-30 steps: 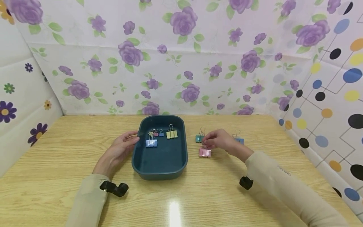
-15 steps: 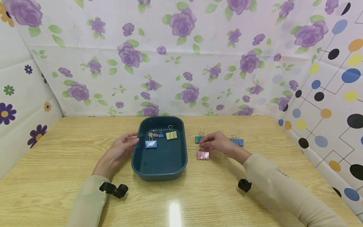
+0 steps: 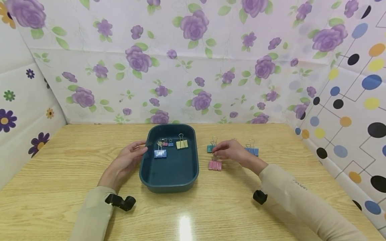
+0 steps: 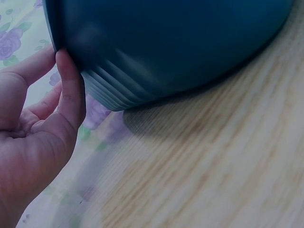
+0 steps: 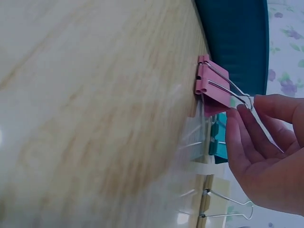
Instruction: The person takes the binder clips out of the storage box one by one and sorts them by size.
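Note:
My right hand (image 3: 230, 150) pinches the wire handle of a large pink binder clip (image 5: 216, 84), right of the dark teal tray (image 3: 170, 185). In the head view the pink binder clip hangs below the fingertips; whether it touches the table cannot be told. Just behind stands a green binder clip (image 3: 210, 148). My left hand (image 3: 129, 157) pinches the tray's left rim between thumb and finger, as the left wrist view shows. Inside the tray are a blue binder clip (image 3: 160, 154), a yellow one (image 3: 182, 144) and several small ones (image 3: 170, 144) near the back.
Another blue binder clip (image 3: 254, 152) stands behind the right wrist. A pale yellow binder clip (image 5: 216, 197) shows in the right wrist view, mostly hidden in the head view. The wooden table (image 3: 90, 144) ends at a flowered cloth wall (image 3: 229, 83).
The right hand with the pink binder clip has shifted slightly left and nearer, away from the green one. The left hand keeps its place on the tray.

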The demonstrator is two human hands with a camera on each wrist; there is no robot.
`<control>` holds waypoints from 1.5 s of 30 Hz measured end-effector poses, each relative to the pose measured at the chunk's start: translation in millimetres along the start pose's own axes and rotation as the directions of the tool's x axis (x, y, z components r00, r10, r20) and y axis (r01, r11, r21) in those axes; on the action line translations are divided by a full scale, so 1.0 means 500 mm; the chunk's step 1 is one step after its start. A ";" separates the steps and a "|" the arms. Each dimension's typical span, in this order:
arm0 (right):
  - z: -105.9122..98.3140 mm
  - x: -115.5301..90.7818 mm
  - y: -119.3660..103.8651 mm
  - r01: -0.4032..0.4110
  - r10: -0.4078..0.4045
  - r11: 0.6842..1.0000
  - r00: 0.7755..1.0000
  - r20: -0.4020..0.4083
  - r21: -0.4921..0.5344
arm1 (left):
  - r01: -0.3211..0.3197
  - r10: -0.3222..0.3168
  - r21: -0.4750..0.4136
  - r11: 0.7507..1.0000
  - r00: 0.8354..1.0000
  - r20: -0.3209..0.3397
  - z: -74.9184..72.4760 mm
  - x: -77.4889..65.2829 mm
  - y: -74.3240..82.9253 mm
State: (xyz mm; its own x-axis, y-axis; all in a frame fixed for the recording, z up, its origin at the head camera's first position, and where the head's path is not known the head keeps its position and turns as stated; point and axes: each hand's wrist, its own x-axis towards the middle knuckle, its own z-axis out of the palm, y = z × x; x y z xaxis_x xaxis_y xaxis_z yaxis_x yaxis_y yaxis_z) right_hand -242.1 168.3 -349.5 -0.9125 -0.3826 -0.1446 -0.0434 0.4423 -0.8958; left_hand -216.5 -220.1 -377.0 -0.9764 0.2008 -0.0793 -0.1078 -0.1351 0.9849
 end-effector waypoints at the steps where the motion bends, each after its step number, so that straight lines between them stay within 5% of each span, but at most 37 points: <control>1: -0.001 0.001 -0.001 0.004 -0.004 1.000 1.000 -0.009 -0.003 | -0.001 0.001 0.004 1.000 1.000 0.000 0.000 0.000 0.000; 12: -0.014 0.012 -0.045 0.058 -0.061 0.997 0.997 -0.050 -0.059 | 0.002 -0.002 -0.020 1.000 1.000 -0.002 0.001 0.001 -0.002; 25: -0.027 0.038 -0.148 0.124 -0.128 0.990 0.990 -0.057 -0.071 | -0.018 0.019 -0.019 1.000 1.000 0.004 -0.002 0.003 -0.004; 33: 0.006 0.058 -0.214 0.151 -0.155 0.987 0.983 -0.095 -0.054 | -0.012 0.013 -0.047 0.999 1.000 0.003 -0.002 0.002 -0.004; 45: 0.081 0.104 -0.271 0.190 -0.188 0.981 0.981 -0.039 0.029 | 0.005 -0.006 -0.050 0.999 1.000 -0.018 0.002 0.001 -0.001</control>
State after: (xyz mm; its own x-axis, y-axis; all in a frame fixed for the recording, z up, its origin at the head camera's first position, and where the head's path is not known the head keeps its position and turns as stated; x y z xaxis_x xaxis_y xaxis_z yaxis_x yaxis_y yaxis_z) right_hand -267.3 55.6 -252.9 -0.9032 -0.4269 0.0434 -0.2037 0.3377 -0.9189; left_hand -216.6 -218.9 -377.5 -0.9790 0.1840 -0.0881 -0.1221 -0.1825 0.9756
